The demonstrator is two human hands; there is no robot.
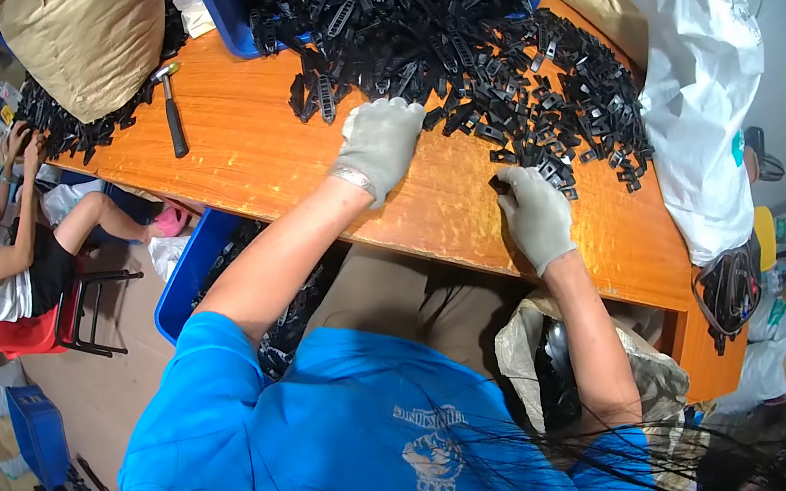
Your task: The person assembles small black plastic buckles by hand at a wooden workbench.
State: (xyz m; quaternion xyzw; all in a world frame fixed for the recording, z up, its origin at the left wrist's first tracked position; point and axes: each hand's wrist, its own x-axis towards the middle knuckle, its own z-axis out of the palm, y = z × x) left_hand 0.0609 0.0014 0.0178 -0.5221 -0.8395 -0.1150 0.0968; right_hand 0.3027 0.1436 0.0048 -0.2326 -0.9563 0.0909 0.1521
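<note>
My left hand, in a pale grey glove, rests at the near edge of a heap of long black slotted plastic parts. Its fingers curl down and away, so whatever they close on is hidden. Farther right, my right hand, gloved alike, is bent over the tabletop near the desk's front edge. Thumb and forefinger come together around a small black plastic part, only partly visible. Just beyond that hand spread many small black clip-like parts.
A blue bin lies tipped at the back of the wooden desk. A hammer lies left, by a paper sack. White sacking hangs on the right. Another person sits at far left, near a lower blue bin.
</note>
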